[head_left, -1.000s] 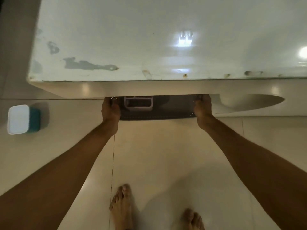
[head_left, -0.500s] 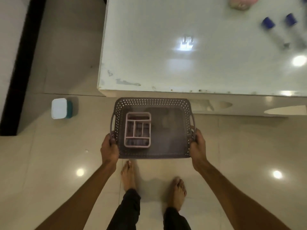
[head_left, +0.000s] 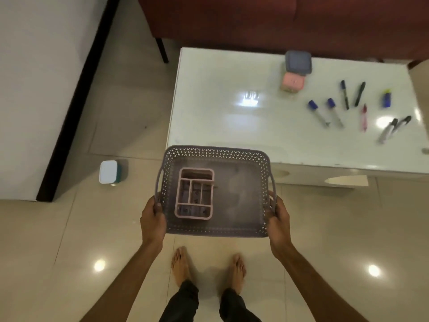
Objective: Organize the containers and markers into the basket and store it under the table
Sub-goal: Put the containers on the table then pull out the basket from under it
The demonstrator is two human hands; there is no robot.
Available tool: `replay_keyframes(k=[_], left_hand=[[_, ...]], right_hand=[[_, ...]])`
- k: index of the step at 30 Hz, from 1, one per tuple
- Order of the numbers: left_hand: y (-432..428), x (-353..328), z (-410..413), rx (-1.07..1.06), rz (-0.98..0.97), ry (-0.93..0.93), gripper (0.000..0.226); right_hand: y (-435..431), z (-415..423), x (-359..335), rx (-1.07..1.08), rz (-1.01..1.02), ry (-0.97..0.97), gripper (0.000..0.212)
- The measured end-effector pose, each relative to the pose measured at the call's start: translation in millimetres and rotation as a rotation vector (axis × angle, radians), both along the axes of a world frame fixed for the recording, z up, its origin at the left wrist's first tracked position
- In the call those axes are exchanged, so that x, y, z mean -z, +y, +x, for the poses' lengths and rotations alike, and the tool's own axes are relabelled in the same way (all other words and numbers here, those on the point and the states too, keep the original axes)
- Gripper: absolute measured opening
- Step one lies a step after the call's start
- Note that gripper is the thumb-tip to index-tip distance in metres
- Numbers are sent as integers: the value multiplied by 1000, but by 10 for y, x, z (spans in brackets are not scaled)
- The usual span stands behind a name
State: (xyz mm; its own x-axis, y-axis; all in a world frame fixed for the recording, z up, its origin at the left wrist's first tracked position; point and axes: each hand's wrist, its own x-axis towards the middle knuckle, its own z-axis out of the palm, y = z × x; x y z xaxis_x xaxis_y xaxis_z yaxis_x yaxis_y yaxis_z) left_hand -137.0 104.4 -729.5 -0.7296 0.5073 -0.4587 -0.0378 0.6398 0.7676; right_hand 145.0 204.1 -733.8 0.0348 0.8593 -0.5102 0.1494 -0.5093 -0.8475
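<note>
1. Nearest, the person's bare feet (head_left: 209, 266) stand on the tiled floor (head_left: 325, 228), clear of anything to trip on.
2. The left hand (head_left: 152, 220) and right hand (head_left: 279, 220) are each clamped on a side handle of the grey basket (head_left: 218, 231), which is held in the air just short of the table edge.
3. Inside the basket, towards its left, sits a pink divided organiser (head_left: 194, 194); the rest of the basket floor is bare.
4. Judging from this, the step in hand is setting the basket on the white table (head_left: 232, 126) for loading. To do it well, keep it level so the organiser does not slide, lift its base above the edge, and land it on the bare left part.
5. Farther on the table, a pink container (head_left: 293, 82) touches a grey-lidded container (head_left: 298, 62); right of them the markers (head_left: 334, 108) lie scattered, well apart from the basket. Set the basket within easy reach of them.
6. A teal container with a white lid (head_left: 109, 171) sits on the floor to the left, and needs collecting too.
</note>
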Motion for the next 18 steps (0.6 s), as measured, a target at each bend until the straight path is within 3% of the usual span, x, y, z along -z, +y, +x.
replay_keyframes(k=[5,12,18], left_hand=[[768,-135,-210,18,66,35,30],[2038,170,-418,6,85,49,33],[2796,531,-518,-19,107,-75,38]], right_hand=[[662,-197,-141,74,33,-13,41],[1932,-459,71,145,49,-4,37],[2700,-470,398,160,16,61,36]])
